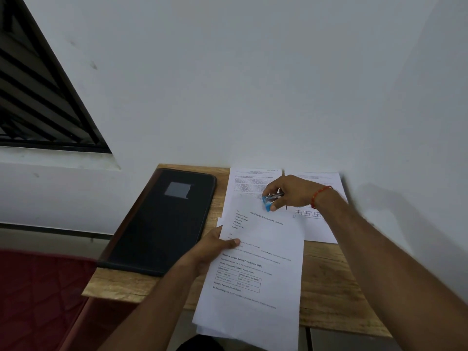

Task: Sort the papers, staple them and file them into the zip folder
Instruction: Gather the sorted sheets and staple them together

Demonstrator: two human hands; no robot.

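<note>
Wooden desk (326, 274), white wall (253, 84).
Your right hand (291, 192) pinches the blue stapler (269, 200); left hand (212, 249) grips the paper stack (258, 287) beside the zip folder (157, 224).

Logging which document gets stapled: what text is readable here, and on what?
Held sheet: "Unique Selling Propositions (USP)"
Its table: "Order Value", "Delivery Fee per Order"
Below the table: "Next Day Payment Reconciliation"
Rest of it, rear left sheet, rear right sheet: too blurred.
Zip folder patch: no text visible.
</note>
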